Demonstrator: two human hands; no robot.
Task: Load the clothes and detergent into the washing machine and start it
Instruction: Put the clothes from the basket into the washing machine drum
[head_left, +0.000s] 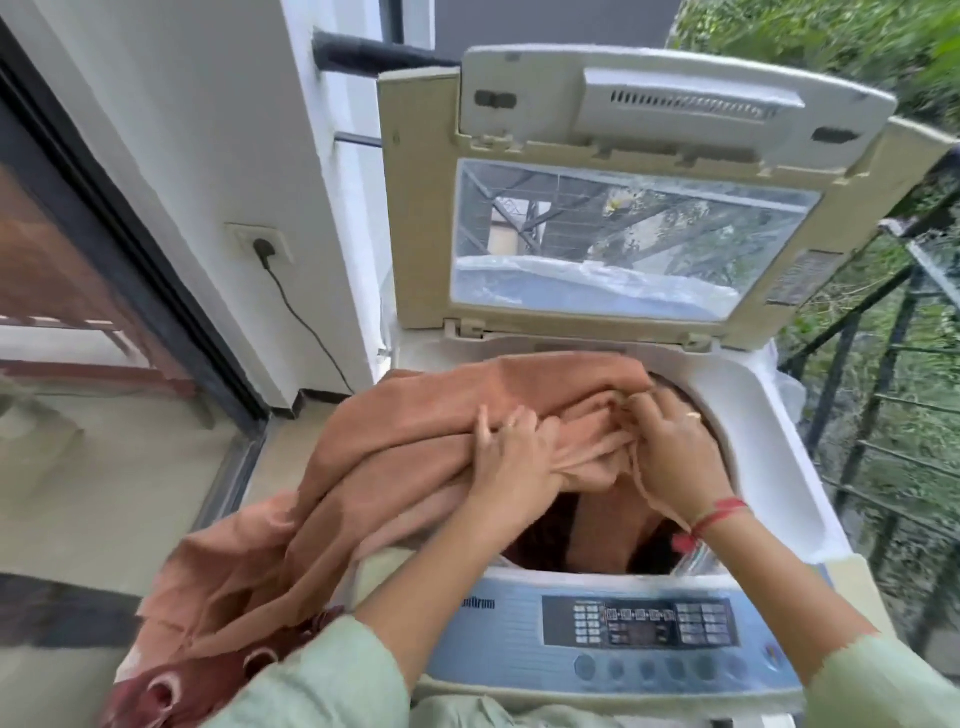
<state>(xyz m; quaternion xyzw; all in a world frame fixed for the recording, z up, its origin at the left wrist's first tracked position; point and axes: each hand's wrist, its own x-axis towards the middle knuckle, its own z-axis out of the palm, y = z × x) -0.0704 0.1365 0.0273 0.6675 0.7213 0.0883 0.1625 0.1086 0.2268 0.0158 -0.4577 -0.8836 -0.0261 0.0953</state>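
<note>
We stand at a top-loading washing machine (753, 415) on a balcony, between a white wall on our left and a dark metal railing (883, 364) on our right. Its lid (415, 208) is raised and folded back upright, and the clear window in it shows the railing and greenery behind.

A large orange cloth (405, 415) lies across the open drum (571, 535). Its bunched middle sits over the far and left parts of the opening, while a long part spills over the machine's left rim and hangs down beside us. The hanging end has a dark red band with metal eyelets (208, 680), near our left sleeve. Inside the drum, more dark and orange fabric shows below our wrists.

The blue control panel (639, 621) runs along the near edge, with a dark display block and a row of round buttons beneath it.

Our left hand (511, 452) grips a fold of the cloth, with its fingers curled into the fabric. Our right hand (675, 447) is just beside it over the drum, fingers bent down and clutching the gathered cloth.

A wall socket (262, 244) on the left holds a dark plug, and its cable trails down the wall. A red thread (722, 512) circles our right wrist.
</note>
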